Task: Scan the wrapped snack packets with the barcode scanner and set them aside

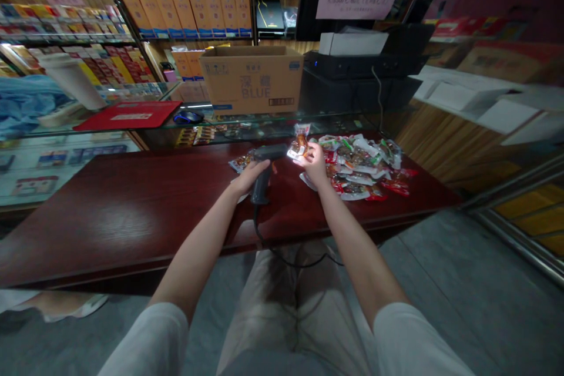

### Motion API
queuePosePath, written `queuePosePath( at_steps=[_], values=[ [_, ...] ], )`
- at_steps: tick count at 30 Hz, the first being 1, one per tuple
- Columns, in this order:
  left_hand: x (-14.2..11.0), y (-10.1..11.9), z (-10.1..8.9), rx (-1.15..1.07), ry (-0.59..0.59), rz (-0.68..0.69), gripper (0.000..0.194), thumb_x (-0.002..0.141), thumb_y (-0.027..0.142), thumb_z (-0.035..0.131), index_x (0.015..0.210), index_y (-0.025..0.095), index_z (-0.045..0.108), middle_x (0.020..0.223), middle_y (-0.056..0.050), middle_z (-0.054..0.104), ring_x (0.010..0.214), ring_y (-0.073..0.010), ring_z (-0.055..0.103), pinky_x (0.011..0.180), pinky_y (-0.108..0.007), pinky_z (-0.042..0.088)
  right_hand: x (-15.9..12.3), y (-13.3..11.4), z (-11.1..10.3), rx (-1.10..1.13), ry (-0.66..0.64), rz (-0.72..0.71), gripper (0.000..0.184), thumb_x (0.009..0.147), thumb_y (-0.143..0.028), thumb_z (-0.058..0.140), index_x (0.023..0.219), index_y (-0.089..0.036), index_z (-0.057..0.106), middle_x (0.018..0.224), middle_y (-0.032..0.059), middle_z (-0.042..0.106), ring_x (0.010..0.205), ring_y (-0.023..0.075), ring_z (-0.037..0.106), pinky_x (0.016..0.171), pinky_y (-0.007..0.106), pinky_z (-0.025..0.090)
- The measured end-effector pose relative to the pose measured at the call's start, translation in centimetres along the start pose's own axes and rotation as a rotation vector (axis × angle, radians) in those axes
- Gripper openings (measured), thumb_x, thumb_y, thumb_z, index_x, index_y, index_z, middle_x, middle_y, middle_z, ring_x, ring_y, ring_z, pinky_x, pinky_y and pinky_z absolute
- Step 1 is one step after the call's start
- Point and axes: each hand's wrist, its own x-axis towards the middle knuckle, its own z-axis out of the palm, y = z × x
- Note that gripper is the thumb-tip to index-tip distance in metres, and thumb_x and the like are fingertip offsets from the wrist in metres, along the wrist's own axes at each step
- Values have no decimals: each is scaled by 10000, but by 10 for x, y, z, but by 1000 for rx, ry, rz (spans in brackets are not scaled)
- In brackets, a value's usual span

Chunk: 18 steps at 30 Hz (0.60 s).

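Note:
My left hand (250, 177) is wrapped round a black handheld barcode scanner (261, 187), its head pointing right. A cable runs from the handle down over the table edge. In front of the scanner head, my right hand (314, 164) pinches a small clear packet of brown snack food (300, 142), brightly lit by the scanner's light. Just right of that hand lies a pile of snack packets (363, 158), some with red or green printing. Another packet (240, 163) lies on the table left of the scanner, partly hidden by it and my left hand.
The dark red wooden table (110, 211) spreads before me. Behind it, a cardboard box (255, 85), a computer mouse (188, 117), a red mat (132, 114) and a white cup (73, 79) stand on a glass counter. A black printer-like machine (365, 70) is at back right.

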Motion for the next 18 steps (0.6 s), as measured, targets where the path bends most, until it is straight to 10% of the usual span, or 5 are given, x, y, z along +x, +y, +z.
queuePosePath(
  at_steps=[8, 14, 18],
  values=[
    [-3, 7, -2, -58, 26, 33, 499, 768, 622, 611, 922, 154, 691, 708, -48, 654, 522, -121, 554, 472, -228, 441, -6, -10, 1, -4, -19, -19, 581, 737, -219, 567, 1267, -342, 364, 946, -27, 443, 864, 126, 593, 817, 345, 590],
    [-9, 16, -17, -46, 150, -13, 469, 761, 611, 625, 856, 157, 693, 733, -52, 668, 566, -129, 582, 531, -241, 480, 4, -45, -49, -692, 113, -289, 263, 838, -215, 459, 1046, -184, 617, 965, 87, 579, 910, 219, 557, 905, 413, 488],
    [-11, 18, -26, -36, 208, -29, 467, 736, 604, 657, 857, 154, 684, 828, -73, 705, 645, -151, 628, 600, -262, 513, 9, -58, -91, -1056, 161, -224, 265, 854, -219, 454, 1015, -163, 657, 969, 131, 634, 962, 280, 545, 927, 478, 407]
  ],
)
